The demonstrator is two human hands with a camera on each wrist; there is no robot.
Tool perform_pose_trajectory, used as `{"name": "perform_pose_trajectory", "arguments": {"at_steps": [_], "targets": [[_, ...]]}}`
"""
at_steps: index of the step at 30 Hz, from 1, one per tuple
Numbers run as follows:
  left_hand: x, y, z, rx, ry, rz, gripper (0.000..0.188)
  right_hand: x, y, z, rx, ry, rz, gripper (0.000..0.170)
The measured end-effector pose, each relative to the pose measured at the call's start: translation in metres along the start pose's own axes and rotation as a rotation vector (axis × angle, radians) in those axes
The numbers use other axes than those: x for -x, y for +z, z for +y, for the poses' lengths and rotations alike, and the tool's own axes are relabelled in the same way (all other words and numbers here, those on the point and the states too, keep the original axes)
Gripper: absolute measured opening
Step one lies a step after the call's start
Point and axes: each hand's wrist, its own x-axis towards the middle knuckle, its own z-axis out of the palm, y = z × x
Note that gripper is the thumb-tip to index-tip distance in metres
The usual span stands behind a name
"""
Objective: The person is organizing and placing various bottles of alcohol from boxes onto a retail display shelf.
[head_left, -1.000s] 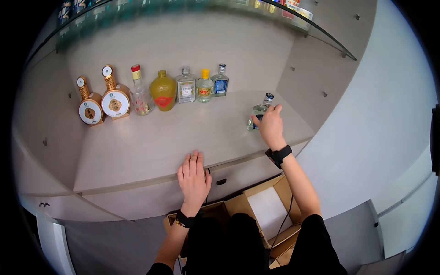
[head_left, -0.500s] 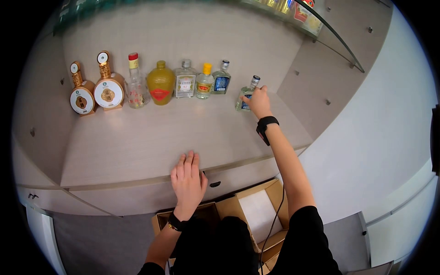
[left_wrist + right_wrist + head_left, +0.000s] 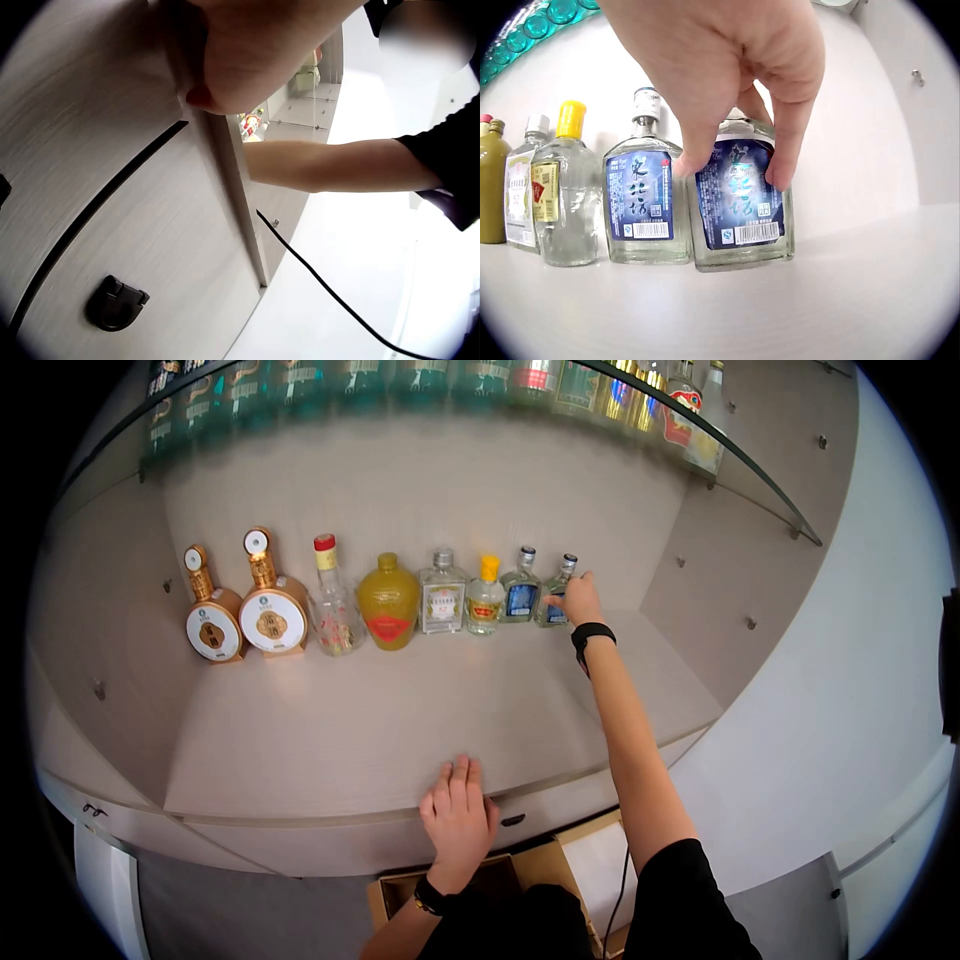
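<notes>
At the right end of a bottle row, my right hand (image 3: pixel 581 601) grips a blue-labelled glass liquor bottle (image 3: pixel 742 202) by its sides, thumb and fingers on either edge. The bottle stands close beside a matching blue-labelled bottle (image 3: pixel 641 202); its neck is hidden behind the hand in the right wrist view. Left of the pair stand a yellow-capped bottle (image 3: pixel 486 600) and a clear bottle with a silver cap (image 3: pixel 443 595). My left hand (image 3: pixel 459 815) rests with fingers extended on the front edge of the cabinet shelf (image 3: pixel 330 750).
Farther left are an olive jar-shaped bottle (image 3: pixel 389 600), a red-capped bottle (image 3: pixel 335 605) and two round gold-and-white bottles (image 3: pixel 272 615). A glass shelf (image 3: pixel 745 458) holding several bottles hangs above. Cardboard boxes (image 3: pixel 545 865) sit below, and a black cable (image 3: pixel 322 281) hangs by the cabinet.
My right hand has carried the blue-labelled bottle back and left across the shelf, up beside its match. The left hand has stayed at the shelf edge while the head view shifted.
</notes>
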Motion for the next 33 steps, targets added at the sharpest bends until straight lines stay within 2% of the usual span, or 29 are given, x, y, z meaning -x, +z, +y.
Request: {"name": "perform_pose_trajectory", "arguments": {"at_steps": [7,10,12,13,15,16,17,20,22,23,25,28,30,33], "targets": [[0.001,0.004,-0.001,-0.050,0.036,0.027,0.053,-0.016,0.011,-0.006,0.020,0.020,-0.019,0.047],[-0.001,0.002,0.000,-0.048,0.032,0.025,0.051,-0.013,0.009,-0.003,0.038,0.082,-0.089,0.049],[0.000,0.001,0.002,-0.054,0.031,0.025,0.051,-0.006,0.012,0.001,-0.033,0.016,-0.045,0.071],[0.000,0.003,0.001,-0.057,0.035,0.027,0.051,-0.006,0.017,0.004,-0.042,0.016,-0.042,0.071],[0.000,0.003,0.000,-0.071,0.048,0.035,0.051,-0.005,0.022,0.010,-0.113,0.072,-0.094,0.092],[-0.001,0.001,0.000,-0.071,0.050,0.034,0.051,-0.004,0.024,0.012,-0.062,0.024,-0.083,0.099],[-0.002,0.000,0.001,-0.068,0.051,0.033,0.051,-0.003,0.024,0.015,-0.071,0.025,-0.074,0.099],[0.000,0.000,0.002,-0.063,0.037,0.014,0.052,0.010,-0.009,0.011,-0.065,0.041,-0.101,0.092],[-0.003,-0.003,0.003,-0.051,0.041,0.004,0.051,0.022,-0.035,0.013,0.028,-0.084,-0.289,0.082],[-0.003,-0.006,0.004,-0.037,0.033,-0.010,0.051,0.034,-0.045,0.017,0.032,-0.074,-0.293,0.082],[-0.005,-0.012,0.005,-0.038,0.024,-0.038,0.051,0.070,-0.066,0.025,-0.172,-0.244,-0.157,0.070],[-0.005,-0.011,0.007,-0.042,0.013,-0.047,0.051,0.149,-0.116,0.037,-0.436,-0.306,-0.190,0.062],[-0.004,-0.009,0.008,-0.021,0.022,-0.020,0.050,0.206,-0.150,0.048,-0.524,-0.294,-0.216,0.055],[-0.004,-0.011,0.009,-0.020,0.026,-0.024,0.050,0.282,-0.191,0.071,-0.587,-0.160,-0.226,0.045]]}}
